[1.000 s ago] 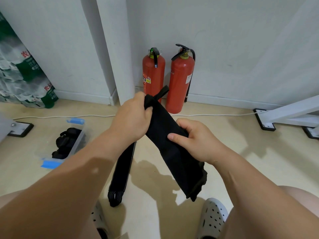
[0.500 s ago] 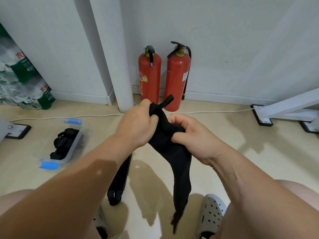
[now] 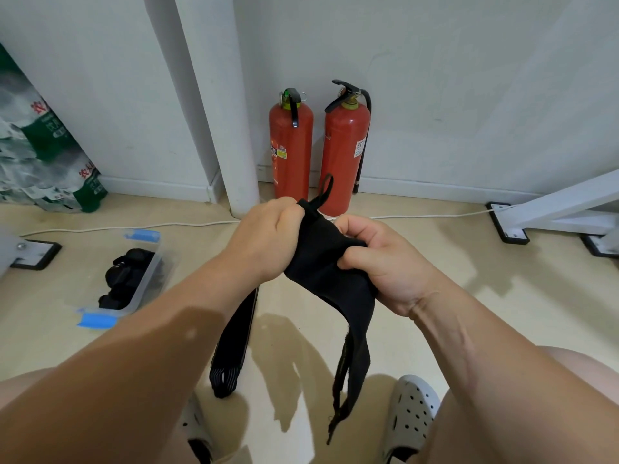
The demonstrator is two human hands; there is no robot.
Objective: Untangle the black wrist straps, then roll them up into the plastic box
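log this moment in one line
left hand: grips wrist strap top | right hand: grips it beside | tail: hangs free | plastic box: on floor

Plain black on the held wrist strap [image 3: 321,259]; black with thin pale stripes at the end of the second strap [image 3: 234,333]. Clear plastic box [image 3: 144,284] with blue clips [image 3: 142,235], black rolls [image 3: 125,276] inside. Red fire extinguishers [image 3: 290,152], black-handled. Beige floor [image 3: 435,279], white wall [image 3: 469,95].

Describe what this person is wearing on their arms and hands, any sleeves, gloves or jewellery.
Both forearms are bare to the frame edge, no sleeve in view. The left hand and right hand wear no gloves, and no watch, band or ring shows on the wrists or visible fingers.
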